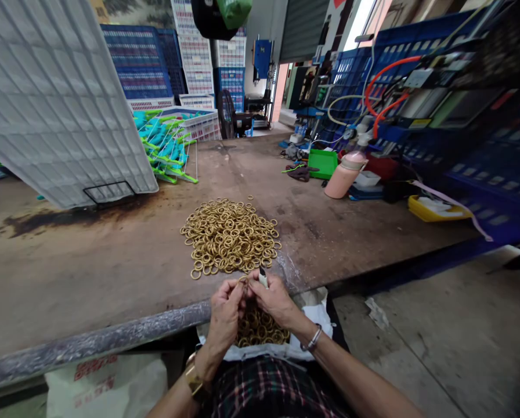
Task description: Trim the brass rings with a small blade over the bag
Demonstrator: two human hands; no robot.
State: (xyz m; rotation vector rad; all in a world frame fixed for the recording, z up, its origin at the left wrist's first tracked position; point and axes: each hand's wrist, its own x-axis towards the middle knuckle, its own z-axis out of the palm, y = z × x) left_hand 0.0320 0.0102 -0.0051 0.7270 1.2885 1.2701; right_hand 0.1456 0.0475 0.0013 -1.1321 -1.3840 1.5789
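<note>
A heap of gold-coloured rings lies on the brown table. At the table's front edge, my left hand pinches a single gold ring between thumb and fingers. My right hand is closed around a small tool with a white body and a dark end pointing up; its exact kind is unclear. The right fingertips meet the ring as well. Below both hands, an open white sack on my lap holds more gold rings, partly hidden by the hands.
A tall white plastic crate stands on its side at left, beside green and teal plastic pieces. Right of the heap are a pink bottle, a green tray and a yellow tray. A printed sack sits below the table.
</note>
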